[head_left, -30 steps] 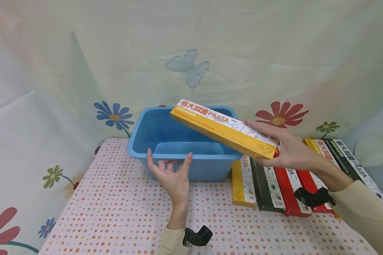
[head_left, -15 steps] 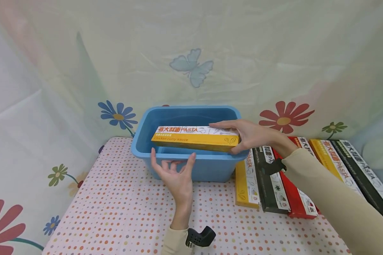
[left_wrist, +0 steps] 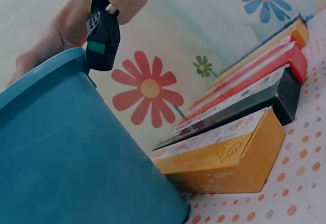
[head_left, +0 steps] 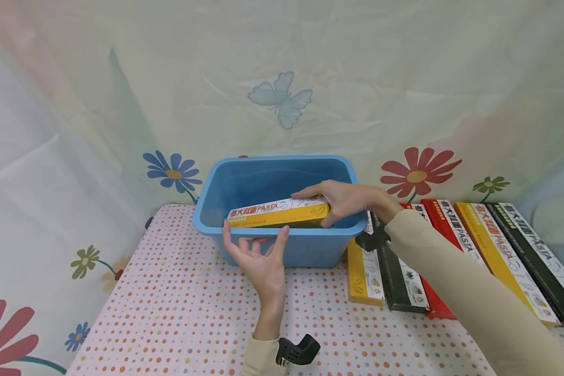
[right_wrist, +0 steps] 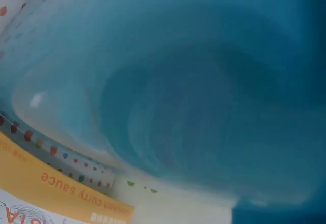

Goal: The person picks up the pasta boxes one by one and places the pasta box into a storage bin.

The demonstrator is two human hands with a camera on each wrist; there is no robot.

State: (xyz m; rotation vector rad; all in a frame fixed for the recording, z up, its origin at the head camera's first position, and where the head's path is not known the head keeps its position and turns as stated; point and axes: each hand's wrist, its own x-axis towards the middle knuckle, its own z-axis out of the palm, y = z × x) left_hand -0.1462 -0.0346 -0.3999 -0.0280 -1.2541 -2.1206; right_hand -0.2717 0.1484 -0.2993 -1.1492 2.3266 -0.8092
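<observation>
A yellow and white pasta box (head_left: 278,213), marked chicken curry sauce, slants inside the blue plastic bin (head_left: 305,245), its left end lower. Around the box's right end, my right hand (head_left: 340,198) grips with thumb in front and fingers behind. The front wall partly hides the box's lower edge. My left hand (head_left: 258,258) holds the bin's front rim, thumb and index finger up against it and the other fingers bent beneath. In the left wrist view the bin's outer wall (left_wrist: 76,147) fills the left side. Blurred blue covers most of the right wrist view.
Right of the bin, several pasta boxes lie side by side on the dotted cloth (head_left: 169,297): a yellow box (head_left: 364,277) close against the bin, a black box (head_left: 401,284), then red, yellow and black ones. A flowered curtain (head_left: 282,52) hangs behind.
My right hand has brought the pasta box leftward and down from above the bin into it, and the box now tilts the other way. The left hand stays at the rim.
</observation>
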